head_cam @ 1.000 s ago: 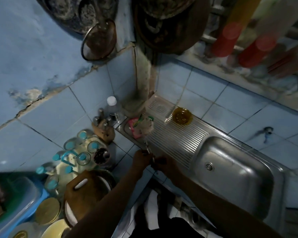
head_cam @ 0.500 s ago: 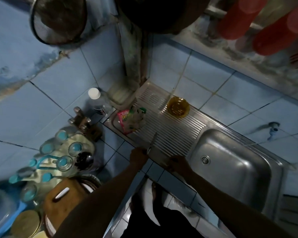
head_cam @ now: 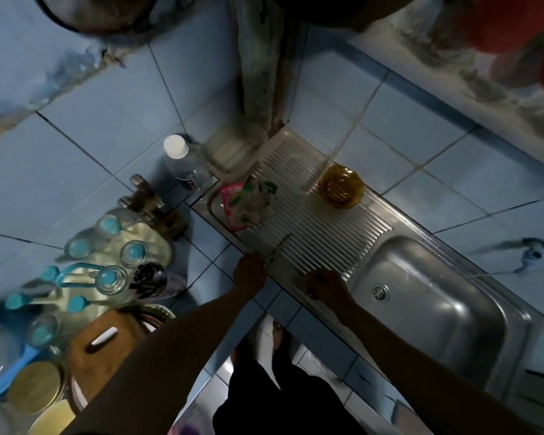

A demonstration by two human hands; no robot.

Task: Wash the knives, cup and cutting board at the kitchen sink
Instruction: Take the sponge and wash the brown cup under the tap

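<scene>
Dim blue-tiled corner, steel sink (head_cam: 421,296) with ribbed drainboard (head_cam: 321,233). Left hand (head_cam: 249,271) grips a knife (head_cam: 277,251) over the drainboard's near edge; right hand (head_cam: 325,285) rests there, fingers too dark to tell. Cutting board (head_cam: 104,346) sits left.

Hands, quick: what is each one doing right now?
Left hand: grips a knife over the drainboard.
Right hand: on the drainboard's front edge; grip cannot be told.

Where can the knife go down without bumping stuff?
The ribbed drainboard is bare between the amber bowl, the pink packet and the basin, which also looks empty. The left hand holds the knife at that patch's edge. The counter to the left is crowded with glasses and a cutting board.
</scene>
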